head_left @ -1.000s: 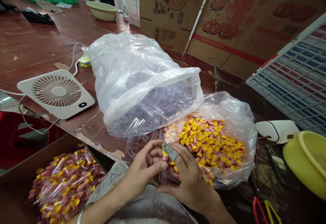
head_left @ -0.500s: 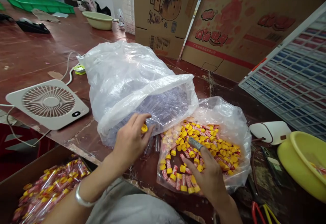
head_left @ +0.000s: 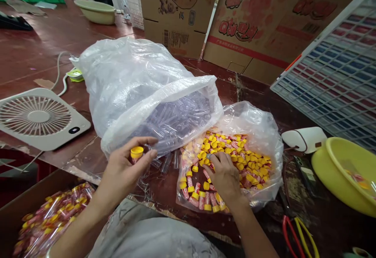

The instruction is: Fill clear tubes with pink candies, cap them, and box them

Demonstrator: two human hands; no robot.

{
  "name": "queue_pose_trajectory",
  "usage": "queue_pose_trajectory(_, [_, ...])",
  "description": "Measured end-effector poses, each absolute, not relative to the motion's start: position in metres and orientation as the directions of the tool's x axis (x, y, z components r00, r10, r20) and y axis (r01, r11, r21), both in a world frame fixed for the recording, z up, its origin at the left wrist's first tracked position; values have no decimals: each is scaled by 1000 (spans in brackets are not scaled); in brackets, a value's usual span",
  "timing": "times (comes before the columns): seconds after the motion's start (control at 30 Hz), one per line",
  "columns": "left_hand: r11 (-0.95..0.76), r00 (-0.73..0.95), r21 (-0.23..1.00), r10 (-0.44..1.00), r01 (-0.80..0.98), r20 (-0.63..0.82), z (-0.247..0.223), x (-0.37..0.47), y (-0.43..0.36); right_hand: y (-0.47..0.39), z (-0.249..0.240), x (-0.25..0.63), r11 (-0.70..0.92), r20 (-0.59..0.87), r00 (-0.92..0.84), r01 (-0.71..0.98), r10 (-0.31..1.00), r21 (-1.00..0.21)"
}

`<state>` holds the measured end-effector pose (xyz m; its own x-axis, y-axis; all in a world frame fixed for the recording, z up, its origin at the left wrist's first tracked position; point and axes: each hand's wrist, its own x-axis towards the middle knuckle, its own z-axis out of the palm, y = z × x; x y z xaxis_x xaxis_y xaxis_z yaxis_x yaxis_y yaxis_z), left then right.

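Note:
My left hand (head_left: 126, 168) is closed around a small piece with a yellow cap (head_left: 136, 153), in front of the mouth of a big white woven bag (head_left: 132, 70). Clear plastic tubes (head_left: 179, 113) fill that bag's opening, and a few lie on the table just outside it. My right hand (head_left: 225, 175) reaches into a clear plastic bag (head_left: 255, 121) of yellow-capped, red-and-white pieces (head_left: 255, 168). Its fingertips are down among the pieces, so whatever they hold is hidden.
A box of filled tubes (head_left: 55, 215) stands at the lower left, below a flat fan (head_left: 41, 117). To the right are a yellow bowl (head_left: 337, 172), red-and-yellow-handled scissors (head_left: 293, 230) and a white grid rack (head_left: 331, 66). Cardboard (head_left: 243, 54) stands behind.
My left hand has moved left and down, away from the bag's mouth, with the yellow-capped piece now plainly visible. The fingers of my right hand have gone in among the capped pieces. The view has shifted.

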<state>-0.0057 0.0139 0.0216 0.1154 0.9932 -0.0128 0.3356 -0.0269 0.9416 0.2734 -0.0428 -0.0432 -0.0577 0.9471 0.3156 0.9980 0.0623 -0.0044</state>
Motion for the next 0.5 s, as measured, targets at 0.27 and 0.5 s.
queue_pose_trajectory(0.27, [570,377,805,791,-166,-483,-26,10,-34,-64,-17,273,208,443,-23,904,896,-373])
queue_pose_trajectory(0.5, [578,474,790,764,-203,-437,-26,27,-45,-78,15,246,372,342,-209,759,916,-534])
